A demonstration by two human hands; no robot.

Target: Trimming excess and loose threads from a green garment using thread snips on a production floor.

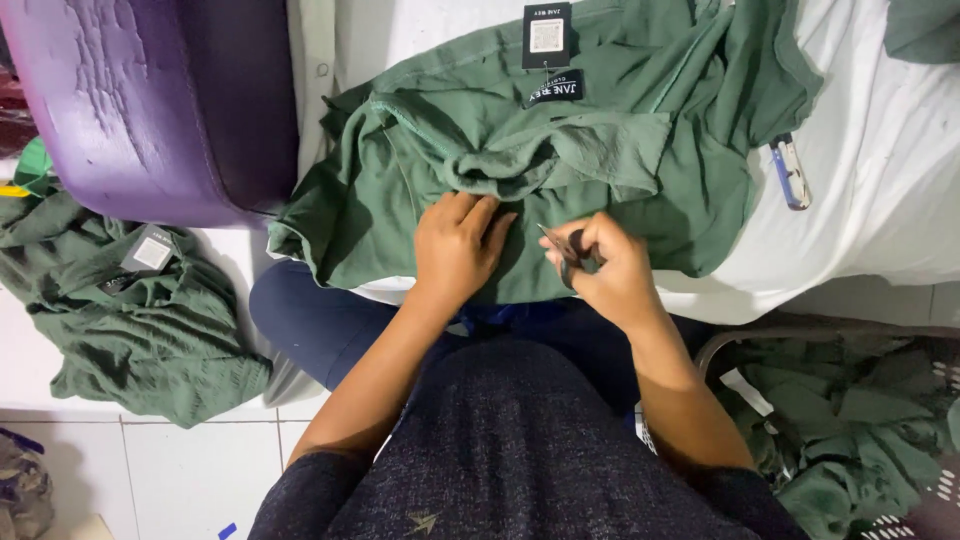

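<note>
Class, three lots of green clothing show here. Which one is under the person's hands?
The green garment spread on the white table, under the left hand and right hand. The others lie on the floor and in a basket.

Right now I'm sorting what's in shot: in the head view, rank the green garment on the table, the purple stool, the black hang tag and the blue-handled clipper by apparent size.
1. green garment
2. purple stool, though it is cut off by the frame
3. black hang tag
4. blue-handled clipper, close to the tag in size, so unsure

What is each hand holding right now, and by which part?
The right hand holds small thread snips by the handle, blades toward the green garment. The left hand holds nothing; it presses flat on the garment.
</note>
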